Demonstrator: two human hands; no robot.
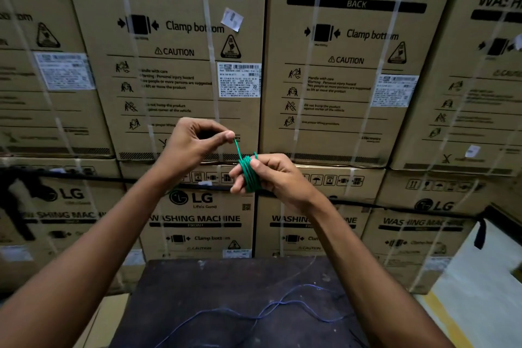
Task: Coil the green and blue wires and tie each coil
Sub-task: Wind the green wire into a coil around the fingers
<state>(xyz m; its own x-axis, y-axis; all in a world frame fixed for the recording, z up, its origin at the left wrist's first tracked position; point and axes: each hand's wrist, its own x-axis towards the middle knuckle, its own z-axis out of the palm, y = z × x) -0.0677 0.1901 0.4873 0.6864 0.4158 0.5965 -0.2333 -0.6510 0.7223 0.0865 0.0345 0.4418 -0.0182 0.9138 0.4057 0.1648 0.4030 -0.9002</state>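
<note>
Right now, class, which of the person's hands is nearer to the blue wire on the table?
Right. The right hand, holding the green coil, is raised above the blue wire. The left hand pinches the green end higher and further left.

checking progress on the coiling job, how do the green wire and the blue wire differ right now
The thin green wire is wound into a tight coil around the right hand's fingers; the thin blue wire lies loose and uncoiled.
The green wire is held up in the air, its free end pinched by the left hand; the blue wire rests untouched on the dark table.
Both are thin and flexible, and neither is tied yet.
</note>
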